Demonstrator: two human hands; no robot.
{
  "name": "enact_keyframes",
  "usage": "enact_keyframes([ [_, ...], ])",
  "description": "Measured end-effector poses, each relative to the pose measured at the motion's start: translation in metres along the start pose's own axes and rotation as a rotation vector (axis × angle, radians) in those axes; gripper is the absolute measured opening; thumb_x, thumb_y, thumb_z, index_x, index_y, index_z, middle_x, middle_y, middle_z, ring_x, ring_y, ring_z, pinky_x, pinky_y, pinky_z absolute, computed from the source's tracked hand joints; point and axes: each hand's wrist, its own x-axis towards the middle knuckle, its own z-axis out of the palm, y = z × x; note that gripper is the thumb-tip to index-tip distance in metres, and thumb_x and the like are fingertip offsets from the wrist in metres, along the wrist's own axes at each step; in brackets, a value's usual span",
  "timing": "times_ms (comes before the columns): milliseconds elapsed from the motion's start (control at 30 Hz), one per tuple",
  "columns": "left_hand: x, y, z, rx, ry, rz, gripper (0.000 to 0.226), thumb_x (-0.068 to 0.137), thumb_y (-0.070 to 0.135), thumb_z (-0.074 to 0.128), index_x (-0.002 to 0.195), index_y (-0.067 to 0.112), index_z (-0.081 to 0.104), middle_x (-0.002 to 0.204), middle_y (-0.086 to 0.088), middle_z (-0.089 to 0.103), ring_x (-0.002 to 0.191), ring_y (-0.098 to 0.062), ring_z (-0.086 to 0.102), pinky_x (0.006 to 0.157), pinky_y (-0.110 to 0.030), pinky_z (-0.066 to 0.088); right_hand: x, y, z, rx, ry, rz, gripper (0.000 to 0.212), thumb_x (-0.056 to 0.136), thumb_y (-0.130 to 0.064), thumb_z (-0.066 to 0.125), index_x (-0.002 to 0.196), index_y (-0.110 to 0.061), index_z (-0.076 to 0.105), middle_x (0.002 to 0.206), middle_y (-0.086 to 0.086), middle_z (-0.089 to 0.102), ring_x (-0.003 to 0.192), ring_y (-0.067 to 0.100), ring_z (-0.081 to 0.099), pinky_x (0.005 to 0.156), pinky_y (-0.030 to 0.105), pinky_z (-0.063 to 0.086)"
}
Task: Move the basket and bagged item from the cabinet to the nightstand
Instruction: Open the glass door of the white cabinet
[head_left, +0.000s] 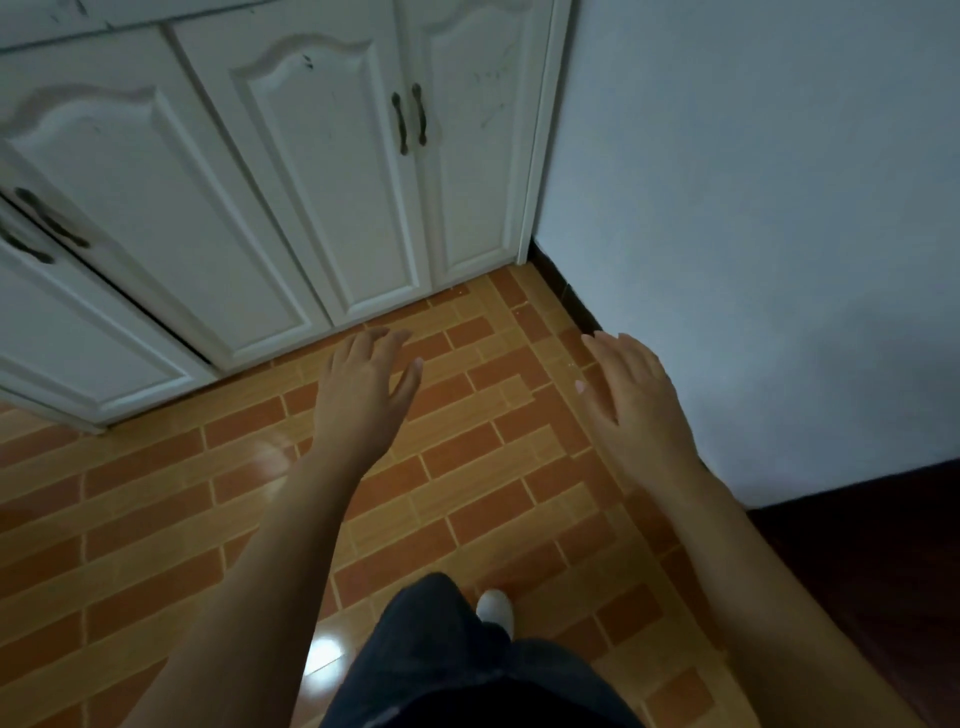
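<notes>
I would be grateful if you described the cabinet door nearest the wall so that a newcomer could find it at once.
Start at the white cabinet beyond the brick-patterned floor. Follow its doors rightward to the last door, next to the pale wall. It alone borders that wall, with its dark handle on its left edge and thin scratch marks across its panel.

Ahead of the fingers of the left hand (363, 384), the closed doors of the white cabinet (332, 171) bar the way, the bare wall (753, 208) stands just right of the fingers of the right hand (631, 397), and open tiled floor (483, 395) lies between and beneath both hands' fingers.
</notes>
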Motion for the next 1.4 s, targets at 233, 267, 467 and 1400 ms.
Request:
enact_keyframes([
  [233,0.082,-0.008,0.014,-0.015,0.005,-0.005,0.038,0.09,0.03,0.05,0.123,0.012,0.051,0.124,-0.016,0.055,0.117,-0.034,0.046,0.096,-0.049,0.037,0.085,0.02,0.004,-0.003,0.006,-0.008,0.045,0.095,-0.031,0.041,0.137,-0.015,0.037,0.145,0.006,0.038,0.137,0.023,0.025,0.108,0.037,0.022],
  [267,0.097,-0.012,0.016,-0.016,0.006,-0.003,0.038,0.09,0.03,0.05,0.124,0.012,0.051,0.125,-0.016,0.055,0.118,-0.034,0.045,0.097,-0.05,0.037,0.099,0.022,0.005,-0.014,0.009,-0.011,0.045,0.095,-0.032,0.039,0.136,-0.014,0.038,0.144,0.007,0.039,0.137,0.024,0.025,0.107,0.035,0.021],
  [467,0.202,-0.04,0.023,-0.051,0.014,0.0,0.039,0.091,0.03,0.048,0.126,0.013,0.049,0.127,-0.017,0.052,0.12,-0.034,0.042,0.099,-0.049,0.034,0.203,0.018,0.008,-0.007,0.027,0.01,0.053,0.09,-0.039,0.031,0.137,-0.015,0.037,0.145,0.005,0.038,0.138,0.023,0.023,0.11,0.036,0.019],
  [1400,0.517,-0.075,0.026,-0.009,0.144,-0.162,0.04,0.091,0.029,0.049,0.127,0.011,0.048,0.129,-0.019,0.051,0.122,-0.035,0.041,0.101,-0.05,0.033,0.574,0.042,0.011,0.002,-0.019,-0.235,0.053,0.09,-0.037,0.033,0.138,-0.014,0.036,0.144,0.007,0.039,0.137,0.025,0.025,0.112,0.044,0.025],
])
